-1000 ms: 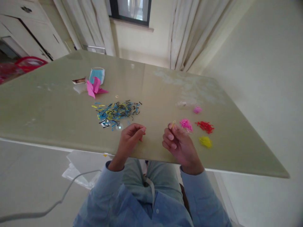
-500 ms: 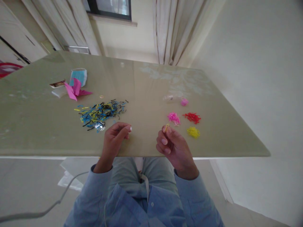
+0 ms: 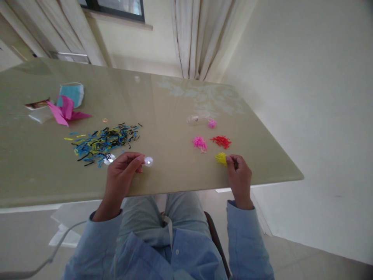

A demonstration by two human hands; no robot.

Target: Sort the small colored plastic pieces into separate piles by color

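Observation:
On the left, my left hand (image 3: 124, 170) has its fingertips pinched together just right of a mixed pile of blue, black and yellow bands (image 3: 107, 140); what they grip, if anything, is too small to name. A bright glare spot lies beside those fingertips. My right hand (image 3: 239, 175) touches the right side of the small yellow pile (image 3: 221, 158) with thumb and finger pressed together; whether a band is between them is hidden. A pink pile (image 3: 199, 144) and a red pile (image 3: 221, 141) lie beyond the yellow one.
Behind the small piles are a clear plastic tube (image 3: 197, 118) and a pink ring-like bundle (image 3: 212, 123). At the far left lie a pink folded paper (image 3: 66, 111), a blue mask (image 3: 72, 94), a picture card (image 3: 37, 104) and a clear packet (image 3: 40, 115). The table's front edge (image 3: 175, 191) crosses near my lap.
My right hand, which held a yellow band, has moved right and reached the yellow pile. My left hand stays pinched. The whole view has shifted to the right.

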